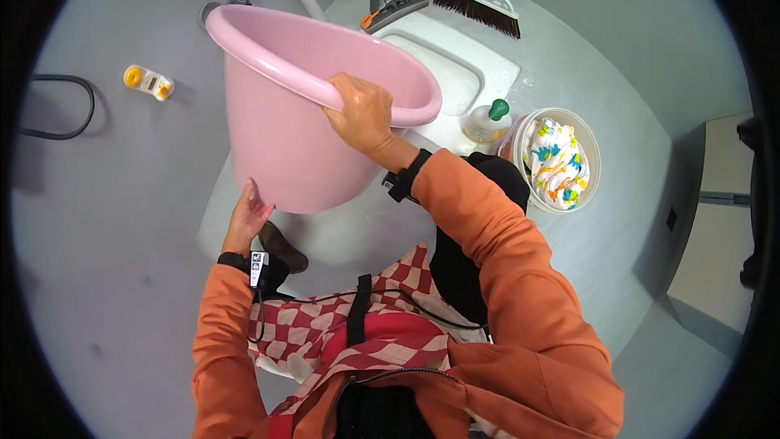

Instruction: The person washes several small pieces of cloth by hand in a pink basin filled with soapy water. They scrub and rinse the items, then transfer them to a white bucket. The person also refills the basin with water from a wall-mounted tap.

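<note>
I hold the pink tub (301,138) tilted before me, near the white basin (498,69): right hand (363,114) clenched round its rim, left hand (247,218) half-curled at the bottom edge. I'm probably tipping it; that calls for steady grips.

Upper centre: the near wall of the pink tub (284,142) conceals its inner bottom and part of the white tray (497,69). Top edge: the broom (477,2) is cut off at its handle. Left edge: the black hose (92,99) runs out of view.
</note>
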A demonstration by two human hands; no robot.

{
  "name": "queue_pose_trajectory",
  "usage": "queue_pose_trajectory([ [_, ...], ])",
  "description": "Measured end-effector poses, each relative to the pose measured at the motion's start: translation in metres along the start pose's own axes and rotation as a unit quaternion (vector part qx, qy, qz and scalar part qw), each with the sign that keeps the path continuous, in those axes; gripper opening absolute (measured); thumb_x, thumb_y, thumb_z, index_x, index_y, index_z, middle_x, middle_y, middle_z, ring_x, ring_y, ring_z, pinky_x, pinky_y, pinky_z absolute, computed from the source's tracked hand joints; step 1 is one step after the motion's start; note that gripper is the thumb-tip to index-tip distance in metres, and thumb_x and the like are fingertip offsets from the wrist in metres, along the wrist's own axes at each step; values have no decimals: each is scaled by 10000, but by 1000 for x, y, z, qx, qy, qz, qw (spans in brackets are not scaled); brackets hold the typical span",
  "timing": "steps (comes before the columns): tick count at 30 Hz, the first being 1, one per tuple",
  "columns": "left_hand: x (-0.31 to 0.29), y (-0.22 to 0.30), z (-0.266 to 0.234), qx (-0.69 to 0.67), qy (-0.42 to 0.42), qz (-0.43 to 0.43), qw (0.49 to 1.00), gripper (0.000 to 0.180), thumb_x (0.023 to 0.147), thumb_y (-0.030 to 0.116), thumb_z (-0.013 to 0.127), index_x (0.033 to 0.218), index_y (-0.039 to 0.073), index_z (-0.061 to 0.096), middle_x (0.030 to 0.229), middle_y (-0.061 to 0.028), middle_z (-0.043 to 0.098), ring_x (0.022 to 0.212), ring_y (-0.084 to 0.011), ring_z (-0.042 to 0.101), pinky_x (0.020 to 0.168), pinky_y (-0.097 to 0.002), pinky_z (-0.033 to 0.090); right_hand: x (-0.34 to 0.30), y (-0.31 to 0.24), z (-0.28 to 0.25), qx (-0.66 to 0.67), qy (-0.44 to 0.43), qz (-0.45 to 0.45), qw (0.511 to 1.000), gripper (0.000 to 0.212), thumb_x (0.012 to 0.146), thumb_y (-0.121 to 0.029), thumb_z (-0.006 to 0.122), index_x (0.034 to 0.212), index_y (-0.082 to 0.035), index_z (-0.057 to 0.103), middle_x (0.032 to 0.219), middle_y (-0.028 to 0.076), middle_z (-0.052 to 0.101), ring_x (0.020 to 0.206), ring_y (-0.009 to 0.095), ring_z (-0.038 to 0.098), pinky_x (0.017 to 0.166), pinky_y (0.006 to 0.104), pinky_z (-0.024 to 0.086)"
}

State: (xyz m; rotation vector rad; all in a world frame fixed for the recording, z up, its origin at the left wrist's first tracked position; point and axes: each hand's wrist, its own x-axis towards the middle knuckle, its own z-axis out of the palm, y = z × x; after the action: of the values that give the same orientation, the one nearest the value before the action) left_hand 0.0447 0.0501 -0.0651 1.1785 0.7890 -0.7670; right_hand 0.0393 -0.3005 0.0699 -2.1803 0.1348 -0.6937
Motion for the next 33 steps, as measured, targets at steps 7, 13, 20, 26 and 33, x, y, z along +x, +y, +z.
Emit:
queue_pose_trajectory([
  [7,-20,-11,3,191,139,-62,970,404,879,305,593,1162,40,480,1058,-74,527,1061,-256,508,864,-385,462,-51,-32,28,-10,-103,-116,988,313,587,-100,681,876,-78,564,794,70,575,732,255,563,624,353,419],
  [13,-110,21,-16,149,-212,45,965,532,873,161,580,1328,14,346,1264,-150,472,1098,-314,546,831,-356,513,-86,-41,45,-13,-217,-199,956,343,558,-117,674,881,-98,558,763,22,535,725,200,538,608,338,391],
  [20,-148,22,-62,-84,-135,46,986,686,820,521,579,1284,56,384,1145,-141,563,1003,-246,604,808,-344,520,-129,-41,52,-15,-307,-296,904,125,679,-156,584,785,-122,528,722,19,511,717,183,527,630,322,391],
  [26,-107,18,-85,19,33,4,999,391,816,302,656,1084,45,533,948,-74,644,789,-150,657,697,-280,544,-131,-29,53,-27,-337,-342,877,138,674,-155,584,794,-123,526,732,17,522,739,193,548,637,323,410],
  [33,-50,48,-74,35,96,94,990,373,740,146,679,1050,-12,545,914,-103,624,749,-191,640,667,-315,560,-113,-42,40,-133,-383,-296,865,378,668,-250,712,1002,-126,585,877,72,573,926,220,527,790,387,393],
])
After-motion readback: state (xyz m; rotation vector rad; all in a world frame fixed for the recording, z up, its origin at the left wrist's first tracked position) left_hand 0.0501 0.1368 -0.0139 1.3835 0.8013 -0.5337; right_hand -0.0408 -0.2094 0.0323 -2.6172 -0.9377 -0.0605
